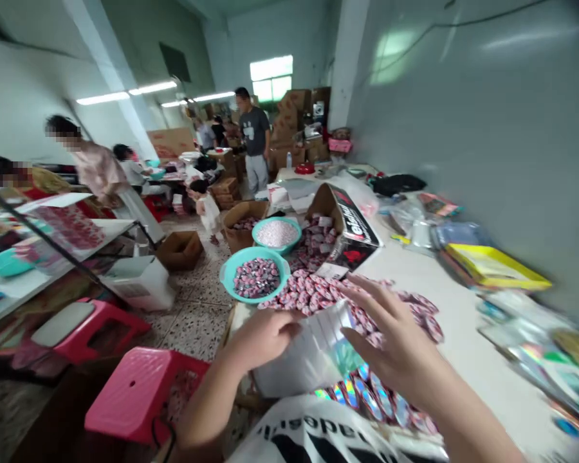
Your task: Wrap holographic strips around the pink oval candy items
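Observation:
My left hand [265, 334] is closed on the edge of a translucent plastic bag [302, 360], held just above the near edge of the white table [468, 373]. My right hand [390, 321] is raised at the bag's other side, fingers spread apart; its thumb is close to the bag, and I cannot tell whether it touches. Behind and beneath the hands spreads a pile of small pink and red items [313, 292]. Nearer to me lie shiny, rainbow-reflecting pieces [374, 395], partly covered by the right forearm.
Two turquoise basins [226, 276] of small items stand left of the pile. A tipped black-and-white carton [359, 225] spills packets. A yellow tray [535, 280] and plastic packaging lie along the wall. Pink stools [125, 392] stand on the floor at left. Several people, including a small child [207, 209], are beyond.

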The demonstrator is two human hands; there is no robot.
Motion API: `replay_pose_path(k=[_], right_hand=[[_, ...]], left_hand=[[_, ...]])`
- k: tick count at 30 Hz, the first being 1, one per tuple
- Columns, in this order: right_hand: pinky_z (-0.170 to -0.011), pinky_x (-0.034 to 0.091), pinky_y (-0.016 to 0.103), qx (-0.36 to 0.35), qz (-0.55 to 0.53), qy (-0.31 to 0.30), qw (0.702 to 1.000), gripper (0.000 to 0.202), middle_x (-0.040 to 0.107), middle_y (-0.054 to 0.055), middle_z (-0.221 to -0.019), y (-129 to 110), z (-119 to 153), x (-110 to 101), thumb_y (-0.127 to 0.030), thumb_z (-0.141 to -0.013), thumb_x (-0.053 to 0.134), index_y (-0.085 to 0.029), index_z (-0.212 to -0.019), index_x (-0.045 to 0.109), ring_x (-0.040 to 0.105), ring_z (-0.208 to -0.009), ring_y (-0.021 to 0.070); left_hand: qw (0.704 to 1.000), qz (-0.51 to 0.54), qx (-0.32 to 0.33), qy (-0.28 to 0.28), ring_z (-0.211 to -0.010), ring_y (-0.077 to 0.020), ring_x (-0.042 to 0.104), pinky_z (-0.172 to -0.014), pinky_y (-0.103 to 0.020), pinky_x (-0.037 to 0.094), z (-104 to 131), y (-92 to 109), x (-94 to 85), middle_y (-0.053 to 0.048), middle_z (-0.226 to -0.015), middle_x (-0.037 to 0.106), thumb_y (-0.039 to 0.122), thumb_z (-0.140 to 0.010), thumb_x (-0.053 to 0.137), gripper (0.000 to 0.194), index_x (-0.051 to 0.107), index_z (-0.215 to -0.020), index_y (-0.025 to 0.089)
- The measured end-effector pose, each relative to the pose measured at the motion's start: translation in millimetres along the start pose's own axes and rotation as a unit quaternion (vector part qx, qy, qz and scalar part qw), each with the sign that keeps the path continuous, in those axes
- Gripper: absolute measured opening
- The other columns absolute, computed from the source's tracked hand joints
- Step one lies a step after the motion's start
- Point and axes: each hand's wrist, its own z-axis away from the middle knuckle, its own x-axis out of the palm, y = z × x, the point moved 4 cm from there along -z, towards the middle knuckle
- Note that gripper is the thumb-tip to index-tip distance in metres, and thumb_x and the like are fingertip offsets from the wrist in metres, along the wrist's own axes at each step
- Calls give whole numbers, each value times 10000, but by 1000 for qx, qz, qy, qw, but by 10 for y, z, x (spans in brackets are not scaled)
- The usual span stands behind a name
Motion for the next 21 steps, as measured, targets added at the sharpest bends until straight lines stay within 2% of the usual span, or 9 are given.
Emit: replay_pose_path(k=[2,4,6,8,10,13,16,19,21], right_hand=[[-1031,450,511,51,20,-51,997,508,435,106,-1459,72,56,102,-296,-867,604,-303,-1365,503,445,-1322,316],[-999,477,438,101,-12,-102,990,488,506,104,-1396,147,97,198,-260,-868,585,-278,-1351,514,516,-1253,272],[-892,516,360,149,-67,-135,977,377,640,76,-1201,197,140,247,-248,-889,541,-260,-1263,584,619,-1069,221],[-736,515,292,200,-120,-135,963,257,697,44,-964,232,195,242,-279,-913,505,-231,-1118,653,641,-853,180],[-609,465,247,245,-172,-99,949,232,668,27,-795,270,266,193,-340,-919,503,-192,-987,669,594,-705,151],[-532,404,229,304,-231,-6,924,295,603,15,-693,374,400,66,-448,-876,560,-165,-873,645,529,-624,133],[-516,399,231,374,-259,75,887,368,569,7,-668,488,568,-56,-534,-792,648,-169,-826,619,516,-608,134],[-464,355,215,422,-286,124,851,437,499,-35,-619,515,731,-93,-553,-740,709,-191,-966,618,470,-538,116],[-436,321,206,435,-302,143,836,514,486,-52,-613,497,831,-64,-557,-739,714,-226,-1112,586,438,-497,106]], left_hand=[[1000,2,12,-19,-930,-206,665,-849,-322,487,-13,18,24,-28,-1029,736,304,-933,464,276,702,-1071,279],[999,4,19,-39,-950,-201,660,-855,-308,483,-47,10,49,-37,-1038,733,353,-943,456,299,697,-1092,255],[998,8,19,-53,-989,-200,651,-882,-302,478,-88,-26,68,-46,-1082,725,380,-944,451,325,686,-1128,251],[998,11,8,-59,-1017,-202,645,-905,-304,475,-131,-89,62,-49,-1125,714,407,-931,473,334,678,-1149,260],[998,2,-15,-59,-1020,-212,641,-902,-309,477,-171,-188,19,-45,-1127,711,458,-890,533,337,687,-1123,268],[997,-1,-59,-58,-927,-220,643,-832,-305,486,-214,-410,-64,-42,-997,720,526,-818,608,342,712,-964,235],[989,104,-103,-21,-803,-188,619,-745,-280,485,-207,-672,-60,-34,-854,682,552,-794,622,389,680,-914,187],[949,259,-176,36,-698,-158,585,-662,-264,478,-103,-871,116,-7,-741,620,617,-744,645,523,632,-1015,169],[915,333,-222,47,-735,-171,607,-672,-280,493,13,-897,302,-21,-785,631,674,-721,629,617,609,-1092,181]])
